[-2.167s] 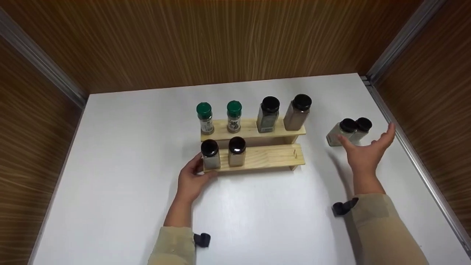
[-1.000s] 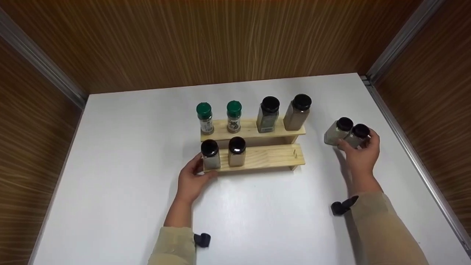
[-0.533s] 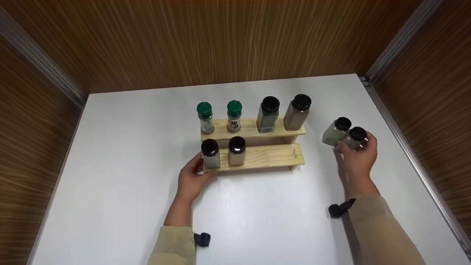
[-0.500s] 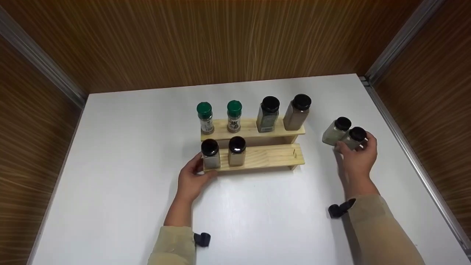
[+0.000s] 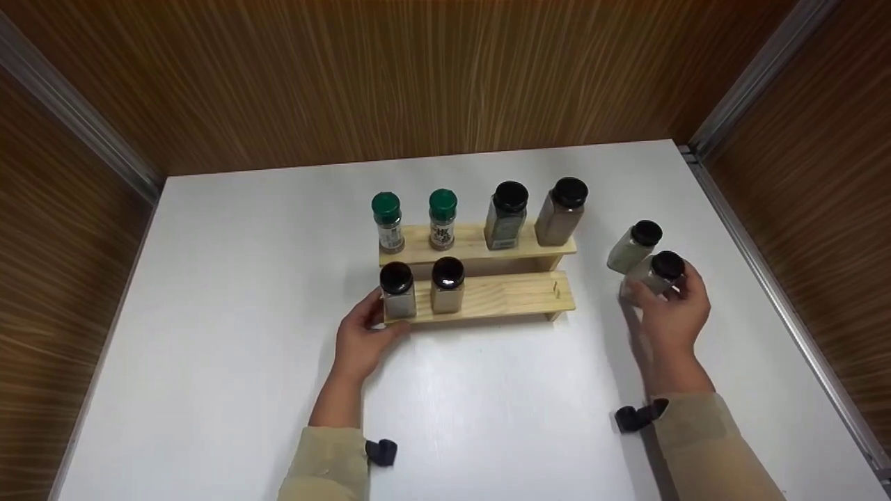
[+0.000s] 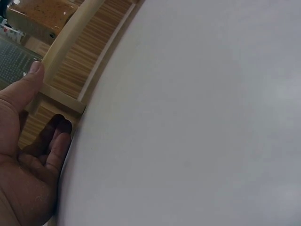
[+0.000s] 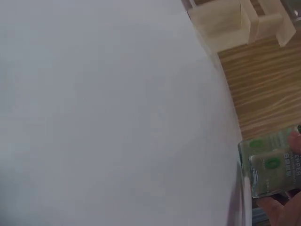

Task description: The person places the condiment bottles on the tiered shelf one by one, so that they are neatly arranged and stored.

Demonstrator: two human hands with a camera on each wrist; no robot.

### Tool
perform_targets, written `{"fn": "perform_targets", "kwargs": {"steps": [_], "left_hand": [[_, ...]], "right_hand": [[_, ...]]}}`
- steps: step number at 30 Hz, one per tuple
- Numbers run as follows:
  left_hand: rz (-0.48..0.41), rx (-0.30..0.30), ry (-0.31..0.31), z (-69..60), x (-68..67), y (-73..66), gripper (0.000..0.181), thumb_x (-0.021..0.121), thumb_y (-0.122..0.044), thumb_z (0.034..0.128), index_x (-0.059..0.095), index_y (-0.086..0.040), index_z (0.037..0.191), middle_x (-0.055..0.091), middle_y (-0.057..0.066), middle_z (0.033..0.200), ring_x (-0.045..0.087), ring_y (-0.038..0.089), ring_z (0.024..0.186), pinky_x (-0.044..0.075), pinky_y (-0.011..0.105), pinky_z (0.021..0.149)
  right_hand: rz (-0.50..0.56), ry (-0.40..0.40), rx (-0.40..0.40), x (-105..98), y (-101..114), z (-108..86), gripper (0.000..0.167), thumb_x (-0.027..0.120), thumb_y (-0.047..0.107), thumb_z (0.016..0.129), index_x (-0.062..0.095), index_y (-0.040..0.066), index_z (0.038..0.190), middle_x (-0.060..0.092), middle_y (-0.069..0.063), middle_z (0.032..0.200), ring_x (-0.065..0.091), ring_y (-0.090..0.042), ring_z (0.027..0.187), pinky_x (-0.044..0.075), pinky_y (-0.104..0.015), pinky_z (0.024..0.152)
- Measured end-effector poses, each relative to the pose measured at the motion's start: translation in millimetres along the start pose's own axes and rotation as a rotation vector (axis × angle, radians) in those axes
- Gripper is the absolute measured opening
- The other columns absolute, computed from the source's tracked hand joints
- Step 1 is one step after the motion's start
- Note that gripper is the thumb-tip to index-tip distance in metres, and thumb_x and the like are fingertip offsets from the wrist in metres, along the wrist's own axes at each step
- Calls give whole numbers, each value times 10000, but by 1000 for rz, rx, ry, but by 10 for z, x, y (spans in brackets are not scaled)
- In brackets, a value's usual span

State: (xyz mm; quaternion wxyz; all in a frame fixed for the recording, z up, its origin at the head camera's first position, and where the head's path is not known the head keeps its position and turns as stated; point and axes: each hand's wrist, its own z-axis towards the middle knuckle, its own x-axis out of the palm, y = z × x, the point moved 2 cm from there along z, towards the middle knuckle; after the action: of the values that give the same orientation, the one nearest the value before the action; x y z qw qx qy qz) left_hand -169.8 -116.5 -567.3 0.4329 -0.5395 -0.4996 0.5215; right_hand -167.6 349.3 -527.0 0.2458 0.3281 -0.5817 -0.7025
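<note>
My right hand [image 5: 674, 319] pinches a black-capped glass spice jar [image 5: 653, 277] between thumb and fingers, at the right of the table. In the right wrist view, green marks and the letters "EPPER" show on that held jar [image 7: 273, 172]. A similar jar [image 5: 632, 249] stands just behind it. My left hand [image 5: 360, 346] holds the left end of a two-tier wooden spice rack [image 5: 511, 296]. In the left wrist view, its thumb [image 6: 29, 84] lies against the shelf's front edge, while the curled fingers are below the shelf.
Two green-capped shakers [image 5: 443, 223] and two tall black-capped jars [image 5: 505, 219] stand on the upper tier. Two dark-capped jars [image 5: 447, 289] stand at the left of the lower tier. Wood-patterned panels [image 5: 418, 83] border the white table [image 5: 243, 313] behind and at both sides.
My right hand first reached over the two right-hand jars, then took hold of one. That jar has moved toward me, apart from its neighbour. My left hand and the rack have stayed put.
</note>
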Motion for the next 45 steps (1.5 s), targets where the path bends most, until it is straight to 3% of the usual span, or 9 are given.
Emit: {"fn": "perform_targets", "kwargs": {"steps": [6,11,18,26,45], "left_hand": [[22,19,-3,10,4,7,769,902,-57,834,554,-4,1518,715,191,1265,664,317,1146,533,282,873],[24,13,-10,13,28,11,773,908,-51,825,561,-10,1515,724,186,1239,669,305,1121,532,269,862],[25,16,-13,4,27,-14,777,910,-45,812,571,-20,1510,728,176,1219,669,286,1070,531,262,851],[6,35,-19,7,23,8,777,916,-27,800,577,-4,1499,729,200,1225,673,298,1068,540,269,848],[19,24,-16,-12,43,8,769,913,-41,814,572,-1,1503,729,182,1234,673,301,1088,529,291,873]], "right_hand": [[-26,30,-163,102,346,-300,626,805,-190,798,620,-78,1385,650,60,1187,618,-64,1100,530,-231,980],[-41,57,-217,139,397,-385,644,822,-191,777,642,-54,1380,665,35,1189,656,-48,1033,561,-159,820],[-22,93,-268,213,409,-469,655,874,-141,753,665,-11,1360,682,133,1051,685,-81,966,566,-156,752],[71,160,-304,471,503,-626,629,862,-177,726,637,-65,1303,720,32,1093,707,-96,980,590,-196,751],[113,372,-424,930,660,-981,682,900,-156,707,622,-61,1322,695,-228,1209,693,-88,1061,599,-223,802]]}}
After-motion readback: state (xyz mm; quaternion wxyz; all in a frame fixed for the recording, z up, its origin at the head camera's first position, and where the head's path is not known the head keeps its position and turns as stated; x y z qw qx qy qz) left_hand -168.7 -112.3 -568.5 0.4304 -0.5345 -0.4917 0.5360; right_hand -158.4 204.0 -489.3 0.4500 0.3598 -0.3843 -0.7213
